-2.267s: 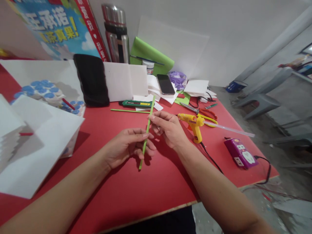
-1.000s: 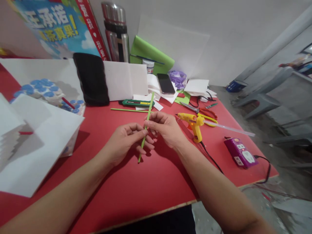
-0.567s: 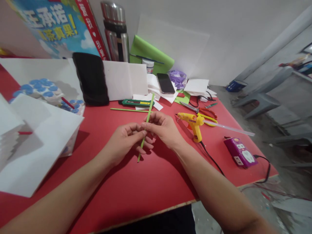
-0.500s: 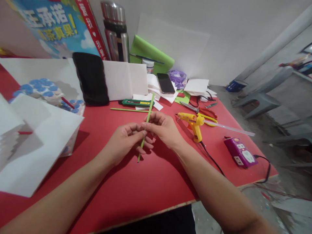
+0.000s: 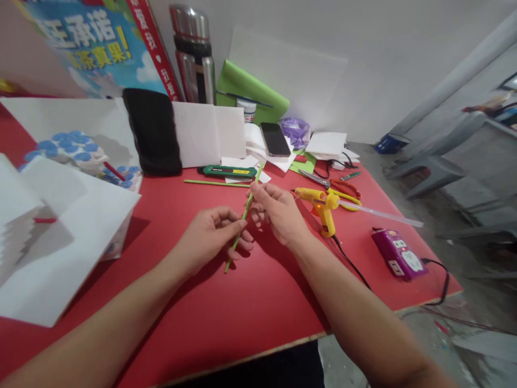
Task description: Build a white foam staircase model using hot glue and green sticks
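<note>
Head view: left hand (image 5: pixel 214 231), right hand (image 5: pixel 279 213), both pinching a green strip (image 5: pixel 246 212)! Red table (image 5: pixel 242 312) stretches open to its near edge, glue gun (image 5: pixel 324 207) close right.

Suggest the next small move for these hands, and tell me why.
Perhaps slide the bare right hand lightly along the slim, straight light-green strip toward the bare left hand. The right hand pinches the strip nearer its far end, the left pinches it closer to the person, and a short stretch shows between, so the left could likely steady it meanwhile.
</note>
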A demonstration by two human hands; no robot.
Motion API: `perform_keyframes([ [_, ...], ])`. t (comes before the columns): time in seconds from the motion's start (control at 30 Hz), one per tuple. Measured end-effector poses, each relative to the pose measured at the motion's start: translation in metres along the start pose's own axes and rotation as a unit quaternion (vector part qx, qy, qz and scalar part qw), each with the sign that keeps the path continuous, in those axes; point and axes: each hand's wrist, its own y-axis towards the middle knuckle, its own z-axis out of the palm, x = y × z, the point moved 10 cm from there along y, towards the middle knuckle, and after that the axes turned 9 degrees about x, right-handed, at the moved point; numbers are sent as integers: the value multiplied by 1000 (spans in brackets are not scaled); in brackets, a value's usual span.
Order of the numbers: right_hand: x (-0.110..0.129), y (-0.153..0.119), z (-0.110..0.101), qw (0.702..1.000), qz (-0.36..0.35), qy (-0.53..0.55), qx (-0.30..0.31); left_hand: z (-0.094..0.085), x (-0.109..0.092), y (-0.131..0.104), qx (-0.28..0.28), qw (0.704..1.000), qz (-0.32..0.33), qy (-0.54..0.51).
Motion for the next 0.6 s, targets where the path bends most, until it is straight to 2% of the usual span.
perform_keyframes([
  [0.07, -1, 1, -2, 999, -1, 31, -8, -1, 0, 0, -3, 1000, 3, -1],
  [0.2, 2, 2, -16, 995, -18, 75, -64, -6, 1, 3, -5, 1000, 19, -12],
  [0.4, -4, 6, -10, 991, 17, 130, -18, -14, 2, 6, -13, 998, 35, -55],
  [0.6, -11, 1, -8, 990, 76, 118, -32, -13, 3, 8, -5, 997, 33, -66],
])
